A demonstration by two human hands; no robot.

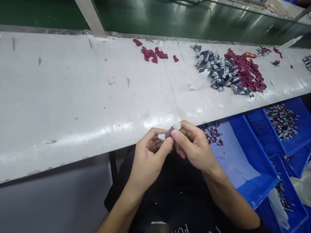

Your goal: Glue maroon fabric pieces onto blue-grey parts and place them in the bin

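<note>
Both my hands meet just off the table's front edge around one small grey, dark blue and maroon plastic part. My left hand is closed on its left end, thumb pressing from the near side. The thumb and fingers of my right hand pinch its right end; the palm side of the part is hidden. On the table ahead lies a heap of grey and dark blue parts, touching a heap of maroon pieces. Several more maroon pieces are scattered farther left.
The white table runs across the view, with a metal post at its back. A small clear bottle leans by the grey heap; another bottle lies farther right. Blue bins with finished-looking parts stand below the edge at right.
</note>
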